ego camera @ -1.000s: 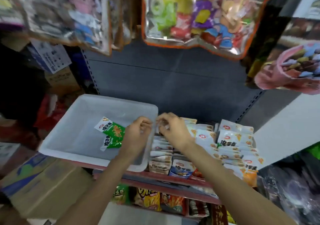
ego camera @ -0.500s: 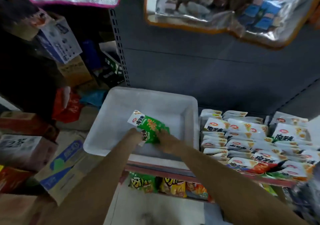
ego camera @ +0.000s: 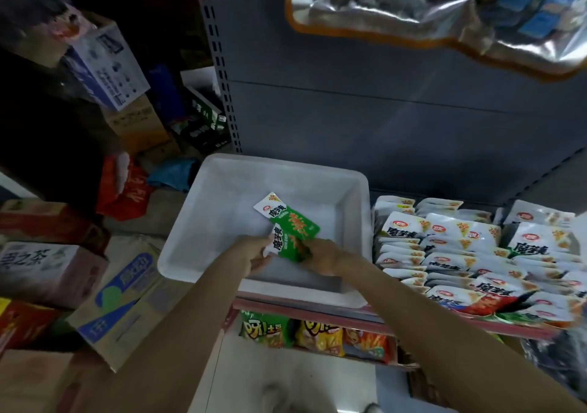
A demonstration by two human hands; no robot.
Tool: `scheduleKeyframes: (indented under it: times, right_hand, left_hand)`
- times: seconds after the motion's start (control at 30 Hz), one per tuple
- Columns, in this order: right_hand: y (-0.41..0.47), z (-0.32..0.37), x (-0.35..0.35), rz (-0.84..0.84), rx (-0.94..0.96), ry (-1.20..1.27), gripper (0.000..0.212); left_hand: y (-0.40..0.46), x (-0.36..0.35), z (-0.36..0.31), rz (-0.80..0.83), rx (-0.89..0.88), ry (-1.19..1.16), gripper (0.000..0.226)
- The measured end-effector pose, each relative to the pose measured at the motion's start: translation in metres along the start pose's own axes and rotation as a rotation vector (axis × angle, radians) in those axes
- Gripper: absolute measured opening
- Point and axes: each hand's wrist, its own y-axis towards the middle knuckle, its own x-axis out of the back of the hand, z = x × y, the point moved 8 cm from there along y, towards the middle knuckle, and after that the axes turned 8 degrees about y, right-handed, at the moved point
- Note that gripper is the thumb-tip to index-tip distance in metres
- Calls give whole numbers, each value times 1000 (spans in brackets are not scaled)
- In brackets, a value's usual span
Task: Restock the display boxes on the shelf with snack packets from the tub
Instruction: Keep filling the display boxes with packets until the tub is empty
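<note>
Inside the white plastic tub (ego camera: 355,222), my left hand (ego camera: 254,252) and right hand (ego camera: 324,255) both grip green-and-white snack packets (ego camera: 290,234).

2 green pkts (ego camera: 292,226), 1 white tub (ego camera: 352,222), 2 hands (ego camera: 254,252), 3 crisp bags (ego camera: 314,334) below

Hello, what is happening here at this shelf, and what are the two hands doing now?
A person is restocking snacks. Both hands are inside the white tub on the shelf: the left hand and the right hand each hold the lower of two green packets; the upper green packet lies partly over it. Nothing else shows in the tub. To its right, the display boxes are already crowded with white packets.
</note>
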Motion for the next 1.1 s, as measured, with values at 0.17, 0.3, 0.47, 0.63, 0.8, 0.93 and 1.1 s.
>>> scheduleKeyframes:
  times: [0.17, 0.3, 0.47, 0.63, 0.8, 0.93, 1.1]
  right_hand:
    - [-20, 26, 39, -243, 266, 218, 54]
    - [-34, 29, 60, -180, 342, 609, 28]
    - [-81, 2, 114, -405, 433, 669, 36]
    - [-157, -55, 178, -737, 543, 727, 31]
    - [-225, -139, 221, -942, 499, 750, 42]
    - [-260, -201, 233, -1028, 420, 735, 41]
    - [-271, -255, 237, -1030, 392, 923, 33]
  left_hand:
    - [-44, 17, -32, -71, -256, 92, 26]
    - [-77, 10, -73, -89, -568, 322, 8]
    - [-139, -40, -124, -217, -1007, 630, 5]
    - [-189, -116, -161, -325, -1222, 474, 16]
    - [-182, -220, -166, -16, -1092, 397, 20]
    - [-201, -291, -167, -4, -1177, 514, 18]
    - [-211, -346, -169, -45, -1191, 595, 14]
